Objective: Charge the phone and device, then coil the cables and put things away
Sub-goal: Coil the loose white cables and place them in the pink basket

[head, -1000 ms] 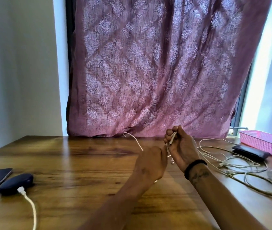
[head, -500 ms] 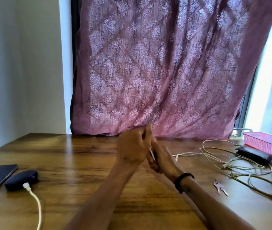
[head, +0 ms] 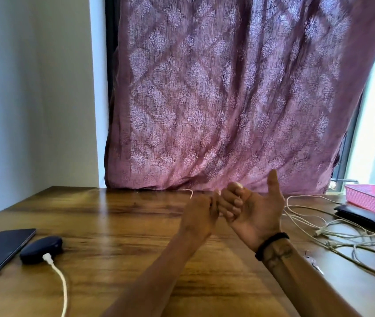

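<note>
Left hand (head: 201, 213): fingers curled, contents hidden | Right hand (head: 254, 208): palm up, fingers clenched, thumb raised; cable inside not visible | White cable (head: 188, 192): emerging at 11 o'clock of hands; likely light, limp, kink-prone, best pinched near plug | Loose cables (head: 333, 234): 3 o'clock.
</note>
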Demonstrator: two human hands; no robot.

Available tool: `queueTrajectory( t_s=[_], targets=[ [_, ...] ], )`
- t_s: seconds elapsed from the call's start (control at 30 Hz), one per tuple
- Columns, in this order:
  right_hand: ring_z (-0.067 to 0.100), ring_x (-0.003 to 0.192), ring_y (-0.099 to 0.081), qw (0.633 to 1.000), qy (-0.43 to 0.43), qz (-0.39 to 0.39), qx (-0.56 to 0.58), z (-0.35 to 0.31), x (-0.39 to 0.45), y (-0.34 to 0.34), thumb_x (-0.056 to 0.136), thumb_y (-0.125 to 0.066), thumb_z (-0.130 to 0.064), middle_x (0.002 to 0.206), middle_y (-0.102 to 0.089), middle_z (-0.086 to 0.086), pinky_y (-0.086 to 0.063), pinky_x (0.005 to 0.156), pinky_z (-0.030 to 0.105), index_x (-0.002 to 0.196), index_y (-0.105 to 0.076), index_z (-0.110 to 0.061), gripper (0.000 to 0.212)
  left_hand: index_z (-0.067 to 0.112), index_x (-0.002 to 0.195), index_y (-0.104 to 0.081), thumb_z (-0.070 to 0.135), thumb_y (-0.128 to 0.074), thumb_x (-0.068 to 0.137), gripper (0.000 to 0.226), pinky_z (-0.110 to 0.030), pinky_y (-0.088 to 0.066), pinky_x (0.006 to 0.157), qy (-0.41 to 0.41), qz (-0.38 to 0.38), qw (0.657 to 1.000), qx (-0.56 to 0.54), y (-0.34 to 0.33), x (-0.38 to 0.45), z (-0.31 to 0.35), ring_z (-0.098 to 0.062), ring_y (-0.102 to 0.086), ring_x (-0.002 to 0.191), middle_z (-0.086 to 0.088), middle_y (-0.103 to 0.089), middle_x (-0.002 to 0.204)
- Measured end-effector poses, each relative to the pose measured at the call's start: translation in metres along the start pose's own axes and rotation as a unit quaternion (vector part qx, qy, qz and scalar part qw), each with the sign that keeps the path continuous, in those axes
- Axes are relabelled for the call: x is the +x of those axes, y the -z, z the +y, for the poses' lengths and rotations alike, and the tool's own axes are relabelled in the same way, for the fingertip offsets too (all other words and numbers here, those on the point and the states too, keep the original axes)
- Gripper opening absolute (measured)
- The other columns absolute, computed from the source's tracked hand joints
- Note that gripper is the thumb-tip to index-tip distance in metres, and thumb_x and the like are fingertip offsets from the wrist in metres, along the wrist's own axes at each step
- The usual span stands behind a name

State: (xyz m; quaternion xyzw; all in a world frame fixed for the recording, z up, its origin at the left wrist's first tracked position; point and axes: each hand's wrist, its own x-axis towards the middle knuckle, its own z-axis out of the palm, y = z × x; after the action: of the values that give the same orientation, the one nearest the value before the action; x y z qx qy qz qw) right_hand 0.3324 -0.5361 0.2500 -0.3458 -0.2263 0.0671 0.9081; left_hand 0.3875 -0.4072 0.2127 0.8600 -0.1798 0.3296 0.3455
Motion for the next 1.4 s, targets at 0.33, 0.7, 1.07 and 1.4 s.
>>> queueTrajectory(
  t_s=[0.33,0.7,1.07,1.4],
  targets=[
    [0.024,0.061,-0.05,0.946,0.213,0.182,-0.162,-0.026,0.02,0.036,0.055,-0.056,-0.101,0.066,-0.056,0.009,-0.041,0.062,0.036,0.073,-0.053,-0.015,0.088,0.011,0.059,-0.056,0.042,-0.038,0.104,0.057,-0.034,-0.032,0.052,-0.195,0.027,0.97,0.145,-0.001,-0.014,0.022,-0.024,-0.056,0.053,-0.008,-0.062,0.059],
    [0.016,0.043,-0.033,0.875,-0.09,0.009,-0.476,0.025,0.008,0.025,0.076,-0.017,-0.102,0.053,-0.043,0.004,-0.028,0.046,0.025,0.062,-0.052,-0.015,0.095,0.017,0.068,-0.065,0.06,-0.039,0.101,0.06,-0.034,-0.048,0.052,-0.136,0.124,0.97,0.161,0.039,0.006,0.012,-0.022,-0.063,0.054,-0.003,-0.066,0.058],
    [0.014,0.046,-0.012,0.976,-0.169,-0.097,-0.101,0.008,-0.003,0.0,0.081,-0.03,-0.097,0.053,-0.017,0.001,-0.011,0.047,0.032,0.072,-0.024,-0.016,0.081,0.016,0.051,-0.04,0.066,-0.031,0.1,0.07,-0.044,-0.048,0.066,0.029,0.095,0.995,-0.01,0.02,0.013,-0.005,-0.026,-0.058,0.051,-0.008,-0.053,0.049],
    [0.019,0.06,-0.032,0.997,0.059,0.053,-0.014,-0.009,0.006,0.016,0.08,-0.042,-0.091,0.069,-0.042,0.005,-0.03,0.061,0.034,0.077,-0.051,-0.013,0.079,0.011,0.089,-0.069,0.039,-0.035,0.107,0.048,-0.04,-0.045,0.072,-0.069,-0.073,0.989,0.113,-0.006,-0.019,0.015,-0.037,-0.066,0.091,-0.017,-0.072,0.097]
  ],
)
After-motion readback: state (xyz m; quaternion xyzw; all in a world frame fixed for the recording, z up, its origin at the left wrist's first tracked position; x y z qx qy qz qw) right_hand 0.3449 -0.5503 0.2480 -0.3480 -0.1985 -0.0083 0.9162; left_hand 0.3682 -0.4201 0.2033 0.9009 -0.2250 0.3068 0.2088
